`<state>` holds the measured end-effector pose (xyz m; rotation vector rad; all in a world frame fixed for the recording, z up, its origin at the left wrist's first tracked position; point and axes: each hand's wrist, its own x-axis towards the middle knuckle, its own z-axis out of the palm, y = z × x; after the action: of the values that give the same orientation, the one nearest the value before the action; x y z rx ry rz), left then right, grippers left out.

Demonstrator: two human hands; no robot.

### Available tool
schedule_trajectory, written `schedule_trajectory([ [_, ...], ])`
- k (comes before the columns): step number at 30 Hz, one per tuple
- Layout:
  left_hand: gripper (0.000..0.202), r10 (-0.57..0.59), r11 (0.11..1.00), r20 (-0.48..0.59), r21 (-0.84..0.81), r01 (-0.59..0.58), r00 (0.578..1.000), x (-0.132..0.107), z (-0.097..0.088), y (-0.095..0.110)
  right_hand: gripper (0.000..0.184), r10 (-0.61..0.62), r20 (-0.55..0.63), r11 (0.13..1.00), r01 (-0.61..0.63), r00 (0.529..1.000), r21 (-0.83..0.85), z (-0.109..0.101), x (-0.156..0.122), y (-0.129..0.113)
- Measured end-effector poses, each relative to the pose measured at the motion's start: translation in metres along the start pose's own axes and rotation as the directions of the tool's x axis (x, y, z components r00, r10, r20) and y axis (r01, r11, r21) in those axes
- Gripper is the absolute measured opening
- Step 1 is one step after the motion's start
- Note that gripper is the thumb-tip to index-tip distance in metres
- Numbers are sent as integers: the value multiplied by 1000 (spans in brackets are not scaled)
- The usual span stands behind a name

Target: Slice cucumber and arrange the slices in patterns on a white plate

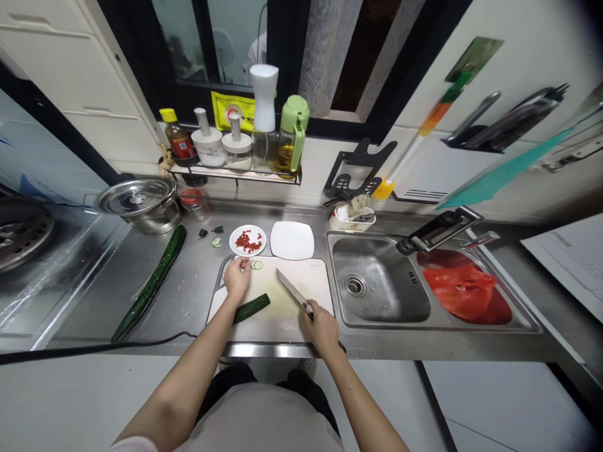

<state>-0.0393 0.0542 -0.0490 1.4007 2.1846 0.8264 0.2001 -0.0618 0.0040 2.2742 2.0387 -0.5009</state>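
Observation:
My right hand (pixel 323 326) grips the dark handle of a kitchen knife (pixel 292 287), its blade angled over the white cutting board (pixel 301 323). At the board's upper left, my left hand (pixel 238 279) has its fingers curled together beside a few thin cucumber slices (pixel 256 265). Whatever those fingers hold is too small to make out. A cut piece of cucumber (pixel 252 307) lies on the board, its left end partly behind my left forearm. Just past the board sit a round plate (pixel 235 238) with chopped red pieces and a bare white square plate (pixel 292 240).
A whole cucumber (pixel 151 292) rests on the steel counter at left, near a lidded pot (pixel 141 204). Cucumber scraps (pixel 216 242) lie behind the board. On the right is a double sink (pixel 381 282) with a red bag (pixel 464 292). Seasoning containers line a wall rack (pixel 235 168).

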Motion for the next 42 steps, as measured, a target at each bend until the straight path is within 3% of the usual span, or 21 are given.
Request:
schedule_trajectory([
  [9,25,8,998,2,-58,-7,1000,-24,-22,-33,32,-13,28,1000,13,1000,10,6,3,-4],
  [13,23,137,991,74,-5,-137,988,-41,-29,-38,32,-19,30,1000,19,999,9,8,2,-6],
  [18,20,327,940,181,35,-339,927,-62,-37,-36,31,-9,59,1000,8,998,16,8,0,-9],
  [23,21,424,898,217,26,-440,879,-73,-35,-33,32,-22,94,999,19,995,38,7,-4,-14],
  [42,28,429,877,348,62,-477,834,-88,-23,-31,29,-165,223,986,160,961,41,-2,-13,-35],
])
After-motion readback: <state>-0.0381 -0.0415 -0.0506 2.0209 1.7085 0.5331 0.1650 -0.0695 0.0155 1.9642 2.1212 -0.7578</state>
